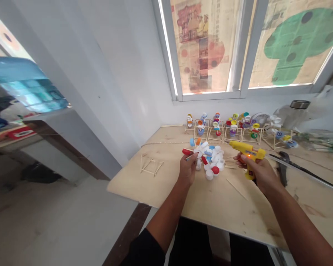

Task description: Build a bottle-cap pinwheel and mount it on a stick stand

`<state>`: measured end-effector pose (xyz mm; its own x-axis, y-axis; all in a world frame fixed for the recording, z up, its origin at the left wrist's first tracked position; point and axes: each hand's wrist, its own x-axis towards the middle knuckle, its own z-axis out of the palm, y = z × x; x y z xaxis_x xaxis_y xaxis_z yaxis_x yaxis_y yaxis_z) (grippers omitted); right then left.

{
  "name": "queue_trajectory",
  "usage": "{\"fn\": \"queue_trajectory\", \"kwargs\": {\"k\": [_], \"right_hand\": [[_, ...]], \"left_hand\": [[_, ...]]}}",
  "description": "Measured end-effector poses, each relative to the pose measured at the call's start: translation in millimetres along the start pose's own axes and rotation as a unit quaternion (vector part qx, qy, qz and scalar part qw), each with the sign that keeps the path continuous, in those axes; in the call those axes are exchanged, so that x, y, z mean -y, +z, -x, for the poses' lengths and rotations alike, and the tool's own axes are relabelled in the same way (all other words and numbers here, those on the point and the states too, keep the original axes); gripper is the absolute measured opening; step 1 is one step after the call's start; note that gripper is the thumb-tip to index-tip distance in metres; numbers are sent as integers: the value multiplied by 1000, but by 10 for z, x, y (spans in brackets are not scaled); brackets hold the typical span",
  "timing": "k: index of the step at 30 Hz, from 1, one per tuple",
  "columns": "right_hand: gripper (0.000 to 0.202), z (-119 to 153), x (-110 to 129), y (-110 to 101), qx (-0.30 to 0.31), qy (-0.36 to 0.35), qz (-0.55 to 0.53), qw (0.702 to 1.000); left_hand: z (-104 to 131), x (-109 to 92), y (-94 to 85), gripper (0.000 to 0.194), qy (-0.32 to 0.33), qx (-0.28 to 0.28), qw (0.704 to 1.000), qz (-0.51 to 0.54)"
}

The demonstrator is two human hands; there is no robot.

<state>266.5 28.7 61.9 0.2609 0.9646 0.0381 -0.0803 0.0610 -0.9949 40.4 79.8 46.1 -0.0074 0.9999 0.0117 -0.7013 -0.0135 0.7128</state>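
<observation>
My left hand (187, 171) is closed around a wheel of plastic bottle caps (187, 152), with red, blue, orange and white caps sticking out around my fingers. Part of that wheel is hidden by the hand or blends into the caps behind it. In my right hand (263, 174) is a yellow hot glue gun (249, 151), its small light glowing orange and its nozzle pointing left above the table. Between the hands lies a pile of loose caps (218, 157), mostly white. Thin wooden sticks (231, 165) lie just right of the pile.
A bare stick frame (150, 170) stands on the table (161, 190) at left. Along the wall are several stick frames bearing colourful cap wheels (217, 127). A dark tool (283, 168), a bottle (294, 114) and a plastic bag (324, 140) are at right. One stick (236, 188) lies in front.
</observation>
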Motion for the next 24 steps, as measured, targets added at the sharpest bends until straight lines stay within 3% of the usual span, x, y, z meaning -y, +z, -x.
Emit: {"fn": "queue_trajectory", "kwargs": {"k": [5,10,17,24], "right_hand": [[37,-305,-15,408,25,-9,-49,998],[40,-366,-193,514,16,28,-68,997],[40,-294,-306,527,54,30,-30,998],[44,-249,-255,574,23,60,31,997]], "left_hand": [[-455,-32,54,30,6,1,1000,-2],[-725,80,-18,31,15,-17,1000,6],[-753,110,-107,38,7,-15,1000,-13],[-671,29,-90,38,4,1,1000,-18]]}}
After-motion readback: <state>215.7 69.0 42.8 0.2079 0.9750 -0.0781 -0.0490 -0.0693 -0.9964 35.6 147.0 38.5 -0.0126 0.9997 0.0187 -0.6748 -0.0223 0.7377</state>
